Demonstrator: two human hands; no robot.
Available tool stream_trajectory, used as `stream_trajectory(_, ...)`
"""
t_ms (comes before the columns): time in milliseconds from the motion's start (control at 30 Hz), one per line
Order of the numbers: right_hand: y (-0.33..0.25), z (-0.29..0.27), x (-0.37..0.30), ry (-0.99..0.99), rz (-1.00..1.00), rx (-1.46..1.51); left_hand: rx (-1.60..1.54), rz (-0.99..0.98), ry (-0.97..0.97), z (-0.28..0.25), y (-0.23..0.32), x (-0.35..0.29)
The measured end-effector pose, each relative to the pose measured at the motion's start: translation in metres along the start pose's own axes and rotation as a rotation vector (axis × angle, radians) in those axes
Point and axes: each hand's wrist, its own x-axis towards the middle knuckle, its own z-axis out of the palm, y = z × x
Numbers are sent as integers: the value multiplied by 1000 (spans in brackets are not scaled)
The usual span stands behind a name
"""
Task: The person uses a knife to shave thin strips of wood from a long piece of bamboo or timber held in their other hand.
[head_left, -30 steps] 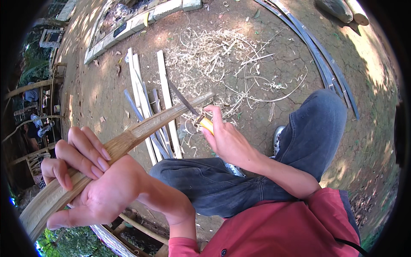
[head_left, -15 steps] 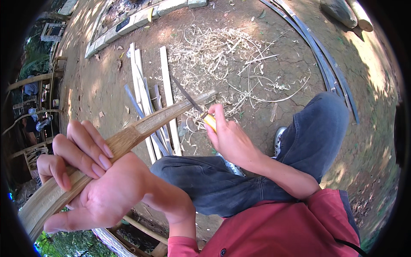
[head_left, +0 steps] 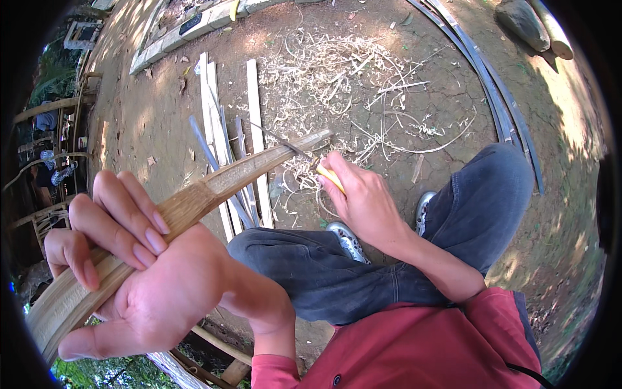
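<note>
A split bamboo piece [head_left: 194, 202] slants from the lower left up to a tapered tip near the middle of the view. My left hand [head_left: 152, 272] has its fingers wrapped over the thick part, with the palm turned up. In my right hand [head_left: 366, 194] is a knife [head_left: 332, 176] with a yellow handle, gripped firmly. Its thin dark blade crosses the bamboo close to the tapered end and seems to lie against it. Part of the handle is hidden by my right fingers.
Pale bamboo strips [head_left: 256, 110] lie on the ground beyond the bamboo piece. Curled shavings [head_left: 330, 71] are heaped farther off. Long dark strips [head_left: 495, 97] curve along the right, near a big stone [head_left: 523, 26]. A brick edging [head_left: 175, 40] runs at the far left.
My right hand has shifted slightly right and down, and the knife blade now lies flatter across the bamboo. My left hand has moved a little left with its grip kept.
</note>
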Motion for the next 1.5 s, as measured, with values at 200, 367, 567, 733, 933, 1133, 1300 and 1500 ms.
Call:
stream_trajectory(200,-4,-2,1,-120,189,176,-106,-13,-31,0,-1,1)
stream_trajectory(367,3,5,3,1,-35,193,-111,-20,10,-3,-1,1)
stream_trajectory(567,1,-1,6,-25,19,200,-71,-37,51,1,-1,0)
stream_trajectory(733,-1,1,4,17,-59,163,-70,-53,-2,-4,3,-1)
stream_trajectory(933,3,4,-1,29,-35,54,-129,-45,-21,-3,0,-5)
stream_trajectory(1133,-14,-2,0,51,-102,61,-138,-33,1,-2,0,-4)
stream_trajectory(1300,21,19,-3,92,-48,90,74,-7,69,0,-3,0)
stream_trajectory(1500,0,11,-16,101,-87,46,-65,-33,-20,1,1,-4)
